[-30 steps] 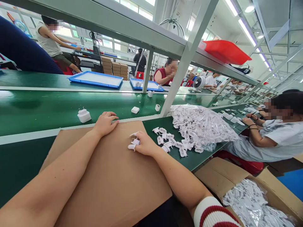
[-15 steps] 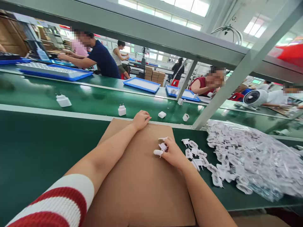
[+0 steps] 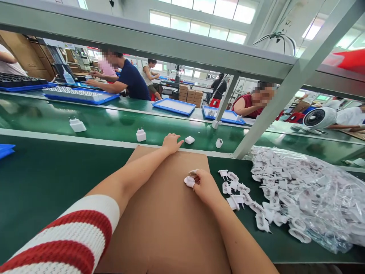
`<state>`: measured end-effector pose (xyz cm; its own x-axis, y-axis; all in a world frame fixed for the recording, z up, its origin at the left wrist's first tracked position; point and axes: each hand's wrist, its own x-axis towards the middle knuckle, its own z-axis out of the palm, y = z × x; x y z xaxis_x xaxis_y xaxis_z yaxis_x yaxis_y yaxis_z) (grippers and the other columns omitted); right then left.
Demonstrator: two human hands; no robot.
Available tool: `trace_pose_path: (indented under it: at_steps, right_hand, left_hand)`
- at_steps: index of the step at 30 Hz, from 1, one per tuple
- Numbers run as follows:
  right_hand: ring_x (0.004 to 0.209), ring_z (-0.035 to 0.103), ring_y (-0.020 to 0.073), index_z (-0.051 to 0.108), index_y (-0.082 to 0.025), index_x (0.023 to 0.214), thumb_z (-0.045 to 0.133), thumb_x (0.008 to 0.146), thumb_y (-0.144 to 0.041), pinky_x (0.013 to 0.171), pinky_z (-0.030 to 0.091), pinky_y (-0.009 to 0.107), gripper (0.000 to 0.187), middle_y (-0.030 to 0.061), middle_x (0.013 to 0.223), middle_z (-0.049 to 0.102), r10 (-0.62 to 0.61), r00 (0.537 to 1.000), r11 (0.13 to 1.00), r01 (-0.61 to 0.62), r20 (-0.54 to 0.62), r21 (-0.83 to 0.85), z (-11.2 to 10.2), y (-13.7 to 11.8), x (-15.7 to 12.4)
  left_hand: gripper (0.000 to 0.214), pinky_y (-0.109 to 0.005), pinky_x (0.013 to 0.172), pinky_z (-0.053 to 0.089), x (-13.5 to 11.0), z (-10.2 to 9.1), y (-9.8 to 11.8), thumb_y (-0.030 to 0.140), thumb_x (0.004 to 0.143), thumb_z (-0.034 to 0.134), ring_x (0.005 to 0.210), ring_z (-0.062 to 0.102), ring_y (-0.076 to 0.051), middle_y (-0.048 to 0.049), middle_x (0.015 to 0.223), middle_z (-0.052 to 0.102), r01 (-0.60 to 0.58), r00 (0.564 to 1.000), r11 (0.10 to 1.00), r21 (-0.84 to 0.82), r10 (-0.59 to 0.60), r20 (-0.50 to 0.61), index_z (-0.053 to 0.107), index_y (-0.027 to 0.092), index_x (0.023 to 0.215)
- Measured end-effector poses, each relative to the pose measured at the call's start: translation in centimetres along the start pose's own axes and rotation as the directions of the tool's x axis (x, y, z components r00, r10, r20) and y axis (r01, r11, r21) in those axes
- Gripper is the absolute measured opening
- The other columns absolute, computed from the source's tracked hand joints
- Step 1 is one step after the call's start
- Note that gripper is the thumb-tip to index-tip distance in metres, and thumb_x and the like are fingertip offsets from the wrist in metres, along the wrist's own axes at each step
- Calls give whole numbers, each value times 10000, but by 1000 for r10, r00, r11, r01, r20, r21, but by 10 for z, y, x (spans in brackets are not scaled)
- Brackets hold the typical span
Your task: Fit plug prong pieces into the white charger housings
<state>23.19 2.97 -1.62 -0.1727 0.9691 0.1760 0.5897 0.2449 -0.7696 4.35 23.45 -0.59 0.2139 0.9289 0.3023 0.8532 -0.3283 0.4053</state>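
My left hand (image 3: 171, 142) rests at the far edge of a brown cardboard sheet (image 3: 168, 217), fingers stretched out flat and holding nothing. My right hand (image 3: 203, 185) lies on the cardboard's right side, its white-capped fingertips curled round a small white plug part (image 3: 189, 180). Just to the right of that hand, loose white plug parts (image 3: 238, 192) are scattered on the green bench. A clear bag heaped with more of them (image 3: 302, 190) lies further right.
White chargers (image 3: 140, 134) (image 3: 77, 125) and small white housings (image 3: 189, 140) (image 3: 219, 143) sit on the green belt beyond the cardboard. A slanted grey frame post (image 3: 288, 87) rises at the right. Blue trays (image 3: 173, 106) and several seated workers line the far side.
The camera has swung left and settled. My right hand's fingers have curled in tighter on the white part. My left hand stays at the cardboard's far edge.
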Motion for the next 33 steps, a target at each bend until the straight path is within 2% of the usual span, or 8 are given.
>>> trace_pose_path:
  at_steps: [3,8,12,15,22,26,29,33]
  right_hand:
    - [817,619,189,728,-208,1009,704,821,-231,752,494,333,191,50,964,677,33,999,999,-33,19,-36,-3,-2,1]
    - [818,591,171,728,-200,992,694,798,-142,748,453,295,206,41,929,645,2,999,997,1,34,-83,-7,-7,4]
    - [795,576,160,721,-201,949,664,766,-83,687,420,267,225,26,903,630,-5,999,994,9,45,-105,-9,-8,7]
    - [792,571,164,726,-201,913,631,758,-65,662,407,268,227,25,893,631,-15,1000,990,17,18,-141,-12,-7,9]
    - [851,631,180,750,-198,1018,665,822,-241,790,494,315,218,58,990,687,77,932,981,-8,-353,191,-24,3,17]
    - [823,657,176,750,-186,1018,786,726,-378,782,516,313,352,57,955,733,276,923,777,-50,-268,628,-26,-2,19]
    - [822,654,159,766,-183,936,845,639,-358,816,514,308,354,48,938,744,308,942,631,-100,-131,769,-24,-10,17]
    - [841,639,153,780,-188,885,877,591,-341,810,506,294,345,38,924,742,315,949,567,-181,-8,804,-20,-16,12]
  left_hand:
    - [618,-549,1121,376,24,10,21,523,917,641,1373,422,-395,-222,1438,520,142,988,990,-4,-141,54,576,111,1374]
    - [415,-529,1043,486,54,26,51,381,956,642,1230,569,-286,-134,1341,580,295,947,953,-74,-282,152,599,142,1292]
    - [364,-504,1024,500,62,22,51,334,942,664,1205,582,-279,-131,1301,597,363,929,910,-199,-335,160,619,131,1241]
    - [411,-473,1026,488,54,13,46,232,793,799,1182,603,-291,-125,1227,636,362,932,858,-365,-332,144,627,132,1153]
    - [685,-350,913,549,-32,-21,43,184,529,871,1012,686,-211,-98,1221,657,238,968,616,-751,-209,135,531,178,1123]
    - [717,-391,917,539,-107,-42,47,314,531,915,1005,684,-240,-94,1143,688,294,945,476,-829,-16,326,549,183,1134]
    - [659,-410,924,526,-149,-48,52,382,610,892,1025,672,-260,-78,1146,694,257,942,593,-763,23,335,543,207,1141]
    - [454,-429,931,503,-170,-42,51,434,730,788,1034,653,-274,-38,1146,700,148,962,789,-597,26,274,577,241,1083]
